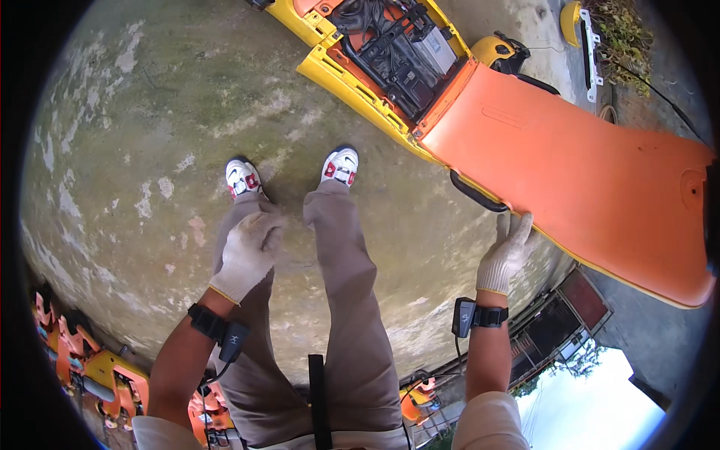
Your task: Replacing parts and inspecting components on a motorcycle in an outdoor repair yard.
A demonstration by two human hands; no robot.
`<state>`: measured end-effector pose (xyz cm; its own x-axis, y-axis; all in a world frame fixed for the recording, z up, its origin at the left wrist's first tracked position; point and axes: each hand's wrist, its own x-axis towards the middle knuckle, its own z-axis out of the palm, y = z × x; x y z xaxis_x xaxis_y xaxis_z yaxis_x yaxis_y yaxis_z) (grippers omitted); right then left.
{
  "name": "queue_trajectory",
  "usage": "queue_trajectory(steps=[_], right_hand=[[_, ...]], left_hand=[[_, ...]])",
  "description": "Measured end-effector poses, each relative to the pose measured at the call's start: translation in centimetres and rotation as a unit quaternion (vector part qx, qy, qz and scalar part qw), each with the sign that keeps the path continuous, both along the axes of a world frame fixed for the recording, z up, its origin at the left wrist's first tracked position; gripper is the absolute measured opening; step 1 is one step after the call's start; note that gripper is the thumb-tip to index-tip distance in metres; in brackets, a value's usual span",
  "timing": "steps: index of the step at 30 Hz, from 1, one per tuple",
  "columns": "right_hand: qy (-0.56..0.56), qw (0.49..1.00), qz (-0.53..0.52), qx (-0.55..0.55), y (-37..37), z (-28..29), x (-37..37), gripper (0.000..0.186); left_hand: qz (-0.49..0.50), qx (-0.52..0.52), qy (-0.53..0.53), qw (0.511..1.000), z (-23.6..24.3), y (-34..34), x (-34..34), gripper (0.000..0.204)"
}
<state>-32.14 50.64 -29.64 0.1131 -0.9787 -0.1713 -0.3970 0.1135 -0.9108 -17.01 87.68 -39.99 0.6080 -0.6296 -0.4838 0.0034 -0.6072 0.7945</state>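
Note:
My left hand (pixel 253 247), in a white knit glove, hangs over my left leg with its fingers curled; whether they hold anything is hidden. My gloved right hand (pixel 508 251) grips the lower edge of a long orange padded panel (pixel 570 180) with a yellow rim, just beside a black handle (pixel 476 191). The panel is swung out from a yellow and orange body (pixel 352 97), whose open compartment shows black parts, cables and a silver piece (pixel 439 52).
I stand on stained concrete (pixel 127 165). Behind the panel lie a yellow-and-black piece (pixel 491 52) and a yellow piece with a white bracket (pixel 585 45), near dry plants (pixel 630 60). More orange and yellow equipment (pixel 105 367) stands at the lower left.

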Motion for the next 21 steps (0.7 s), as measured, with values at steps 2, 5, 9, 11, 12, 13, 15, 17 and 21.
queue_trajectory(steps=[2,5,9,11,12,13,15,17,21], right_hand=[[0.169,0.984,-0.026,-0.056,-0.9,1.2,-0.1,0.051],[0.273,0.960,0.026,-0.054,-0.9,1.6,-1.5,0.044],[0.184,0.965,-0.083,0.166,-0.1,1.4,-5.0,0.036],[0.180,0.943,0.000,0.279,2.4,2.2,-5.5,0.031],[0.188,0.925,0.055,0.326,4.1,2.8,-5.5,0.029],[0.179,0.906,0.103,0.368,6.0,3.1,-5.3,0.031],[0.185,0.863,0.162,0.442,11.4,5.7,-1.4,0.024],[0.328,0.795,0.409,0.307,10.0,4.8,-2.2,0.029],[0.264,0.815,0.463,0.229,14.4,10.7,2.0,0.026]], left_hand=[[0.033,0.034,-0.009,0.999,1.1,2.0,0.8,0.014],[0.181,0.098,0.078,0.975,2.8,6.7,1.6,0.015],[0.364,0.171,0.142,0.905,3.4,18.3,-0.3,0.022],[0.395,0.220,0.159,0.877,4.1,24.9,-3.3,0.026],[0.394,0.250,0.151,0.871,5.4,27.3,-4.6,0.029],[0.407,0.253,0.148,0.865,6.1,30.6,-6.2,0.029],[0.448,0.278,0.128,0.840,9.2,36.8,-10.1,0.029],[0.456,0.255,0.132,0.842,10.8,37.2,-9.7,0.029],[0.217,0.407,-0.010,0.888,14.2,37.9,-10.9,0.025]])
